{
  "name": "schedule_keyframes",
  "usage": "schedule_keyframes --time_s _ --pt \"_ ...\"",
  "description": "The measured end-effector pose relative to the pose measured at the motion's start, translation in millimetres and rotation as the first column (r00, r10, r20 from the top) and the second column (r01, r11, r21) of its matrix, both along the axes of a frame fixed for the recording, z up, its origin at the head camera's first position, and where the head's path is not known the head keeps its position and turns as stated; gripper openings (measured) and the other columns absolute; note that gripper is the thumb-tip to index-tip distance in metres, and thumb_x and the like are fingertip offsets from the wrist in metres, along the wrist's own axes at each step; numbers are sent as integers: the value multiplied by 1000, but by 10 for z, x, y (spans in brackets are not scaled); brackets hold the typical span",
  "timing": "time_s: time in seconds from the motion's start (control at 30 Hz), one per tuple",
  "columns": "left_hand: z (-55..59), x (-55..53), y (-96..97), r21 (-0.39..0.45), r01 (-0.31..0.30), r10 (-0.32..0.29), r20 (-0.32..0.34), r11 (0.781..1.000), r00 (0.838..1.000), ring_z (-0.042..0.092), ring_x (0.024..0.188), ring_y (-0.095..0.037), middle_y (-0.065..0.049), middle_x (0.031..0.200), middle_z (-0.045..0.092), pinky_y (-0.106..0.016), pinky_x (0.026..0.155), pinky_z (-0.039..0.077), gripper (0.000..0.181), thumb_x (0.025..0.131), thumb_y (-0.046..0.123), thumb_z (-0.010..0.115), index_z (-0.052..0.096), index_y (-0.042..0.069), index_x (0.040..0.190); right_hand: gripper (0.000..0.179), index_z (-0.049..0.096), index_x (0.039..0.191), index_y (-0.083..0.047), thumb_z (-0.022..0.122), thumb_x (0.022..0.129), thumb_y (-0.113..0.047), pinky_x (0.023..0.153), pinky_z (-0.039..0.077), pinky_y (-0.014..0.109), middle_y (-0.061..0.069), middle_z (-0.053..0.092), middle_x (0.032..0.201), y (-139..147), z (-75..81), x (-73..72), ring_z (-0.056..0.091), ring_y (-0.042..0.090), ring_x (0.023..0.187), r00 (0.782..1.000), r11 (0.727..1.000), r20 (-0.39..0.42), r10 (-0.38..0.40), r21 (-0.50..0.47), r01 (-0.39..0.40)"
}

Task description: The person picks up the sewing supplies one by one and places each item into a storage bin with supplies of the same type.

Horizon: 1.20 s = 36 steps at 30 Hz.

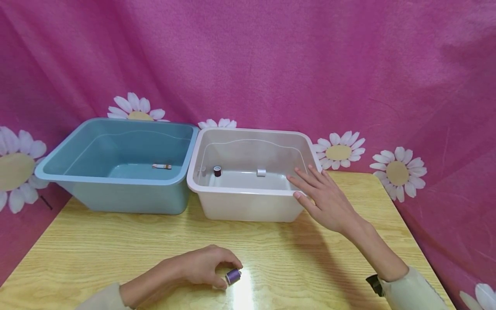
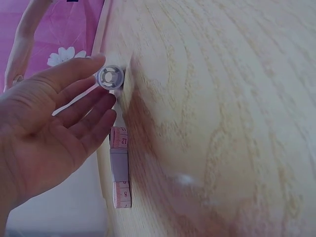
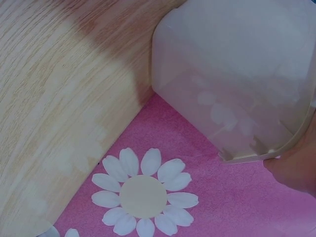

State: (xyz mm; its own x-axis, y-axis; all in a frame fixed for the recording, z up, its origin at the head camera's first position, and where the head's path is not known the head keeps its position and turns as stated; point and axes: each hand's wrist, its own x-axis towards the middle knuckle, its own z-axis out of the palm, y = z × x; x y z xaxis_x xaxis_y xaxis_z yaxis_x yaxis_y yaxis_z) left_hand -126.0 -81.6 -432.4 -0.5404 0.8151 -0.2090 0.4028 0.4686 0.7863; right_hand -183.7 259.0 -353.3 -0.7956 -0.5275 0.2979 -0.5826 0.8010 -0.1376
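Hung in soft folds behind a pale wood-grain table (image 1: 77, 249), magenta cloth (image 1: 271, 64) printed with large, yellow-centred white daisies (image 1: 397, 173). At left on the tabletop, a blue tub (image 1: 124, 196), side by side with a white tub (image 1: 248, 206) farther right. On the blue tub's floor, toward its right side, a white-and-orange object (image 1: 161, 166), too small to make out further.

At front, reaching in from the left out of a pale sleeve (image 1: 102, 299), a left hand (image 1: 207, 266), with thumb and forefinger bent in a narrow arc about a purple spool (image 1: 234, 276). Cannot tell whether pinching it or only touching it. For the purple spool, a slanting pose low at the front, well apart from both tubs. Near the fingertips in the left wrist view, a red-marked measuring tape (image 2: 119, 165) with a grey band, on the wood.

Inside the white tub, at left, a dark spool (image 1: 217, 172), upright; toward the middle, a small white piece (image 1: 261, 172). At far right, stretched from a second pale sleeve (image 1: 410, 290) to the white tub's right front corner, a right hand (image 1: 323, 200), wide, with fingers straight and spread, touching the rim.
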Motion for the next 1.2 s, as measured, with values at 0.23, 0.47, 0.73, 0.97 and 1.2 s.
schedule_keyframes --time_s 0.23,0.47,0.73,0.97,1.2 --pt "-19 -1 -7 -14 9 -9 -22 1000 1000 55 103 -1 14 118 63 -24 96 45 44 81 6 80 69 12 122 48 47 151 -20 46 105 -38 117 14 58 8 38 157 -3 1 2 20 38 147 1000 1000 6 -1 -3 1" --pt "-43 -18 -14 -1 5 -5 -11 1000 1000 56 101 -1 14 115 64 -24 94 46 41 81 5 79 69 10 121 49 46 151 -21 46 106 -38 117 13 57 7 37 157 1 -3 -1 18 36 148 1000 1000 11 -4 -3 4" --pt "-67 -32 -16 17 8 -8 -10 1000 1000 58 103 -1 14 113 64 -23 94 47 37 82 3 78 70 10 118 48 47 151 -20 46 106 -38 117 13 57 5 35 158 1 -6 -1 17 35 149 1000 1000 9 -1 -4 1" --pt "-89 -44 -7 43 14 -13 -17 999 1000 58 103 0 16 109 65 -23 94 47 29 84 3 78 71 13 111 48 48 150 -20 46 106 -38 117 14 58 6 37 157 -1 -8 -1 20 37 148 1000 1000 2 0 -8 0" --pt "-91 -48 -2 73 11 -13 16 997 1000 59 100 0 17 106 65 -22 92 48 27 85 1 77 71 13 108 48 48 150 -19 45 106 -38 117 13 57 7 37 157 -9 -1 5 20 38 147 1000 1000 7 -4 -4 4"
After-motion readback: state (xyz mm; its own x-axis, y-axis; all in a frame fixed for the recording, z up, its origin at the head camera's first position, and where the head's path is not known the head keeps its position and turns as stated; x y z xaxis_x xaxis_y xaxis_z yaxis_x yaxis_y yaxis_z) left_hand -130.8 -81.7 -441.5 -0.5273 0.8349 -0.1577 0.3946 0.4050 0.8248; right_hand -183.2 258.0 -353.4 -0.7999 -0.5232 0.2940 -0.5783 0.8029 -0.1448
